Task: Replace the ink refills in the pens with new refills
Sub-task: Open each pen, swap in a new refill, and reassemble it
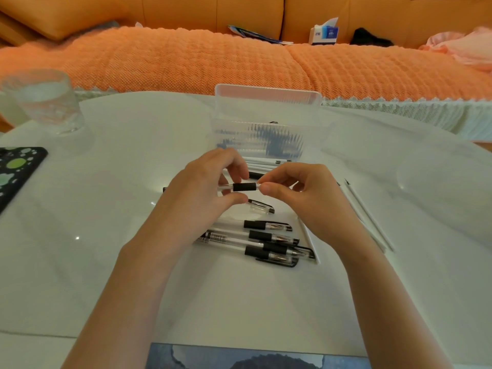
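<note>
Left grip [202,187] and right grip [300,194]: bare hands, nails short, plain. Forearms [127,283] bare down to near bench [80,262] edge.

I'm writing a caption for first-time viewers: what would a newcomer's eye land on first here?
At the centre, the left hand holds a clear pen level above the white table while the right hand pinches its tip end. Just below them lies a cluster of capped pens. Behind them stands a clear plastic box, with the bright orange sofa across the back.
</note>
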Available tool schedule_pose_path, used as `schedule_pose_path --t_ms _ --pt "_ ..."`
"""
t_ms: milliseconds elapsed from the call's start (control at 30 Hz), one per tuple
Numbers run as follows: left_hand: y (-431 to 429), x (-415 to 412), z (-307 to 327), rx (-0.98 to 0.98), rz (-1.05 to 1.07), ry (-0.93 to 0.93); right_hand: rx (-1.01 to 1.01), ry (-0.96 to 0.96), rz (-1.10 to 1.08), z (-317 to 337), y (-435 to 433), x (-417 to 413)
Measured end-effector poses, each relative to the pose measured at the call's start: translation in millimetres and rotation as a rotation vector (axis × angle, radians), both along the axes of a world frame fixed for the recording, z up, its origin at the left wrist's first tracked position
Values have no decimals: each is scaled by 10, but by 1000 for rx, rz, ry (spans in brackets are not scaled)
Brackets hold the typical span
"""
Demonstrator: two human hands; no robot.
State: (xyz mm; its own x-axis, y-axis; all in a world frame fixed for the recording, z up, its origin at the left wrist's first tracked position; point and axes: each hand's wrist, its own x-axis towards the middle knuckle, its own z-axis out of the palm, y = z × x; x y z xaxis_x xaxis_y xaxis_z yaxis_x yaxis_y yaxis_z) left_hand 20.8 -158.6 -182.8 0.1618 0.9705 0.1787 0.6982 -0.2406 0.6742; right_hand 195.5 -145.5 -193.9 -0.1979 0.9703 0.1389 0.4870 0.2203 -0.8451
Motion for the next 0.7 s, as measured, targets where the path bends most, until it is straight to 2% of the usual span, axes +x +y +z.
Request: schedule_pose_path --t_ms 300,500,700 --pt "-10 -44 -9 -57 -5 -96 13 21 -19 3 12 7" --pt "18 -22 9 10 -19 21 12 11 -35 -14 23 8" --pt "-3 -30 7 -41 -2 -29 17 22 -48 4 18 13"
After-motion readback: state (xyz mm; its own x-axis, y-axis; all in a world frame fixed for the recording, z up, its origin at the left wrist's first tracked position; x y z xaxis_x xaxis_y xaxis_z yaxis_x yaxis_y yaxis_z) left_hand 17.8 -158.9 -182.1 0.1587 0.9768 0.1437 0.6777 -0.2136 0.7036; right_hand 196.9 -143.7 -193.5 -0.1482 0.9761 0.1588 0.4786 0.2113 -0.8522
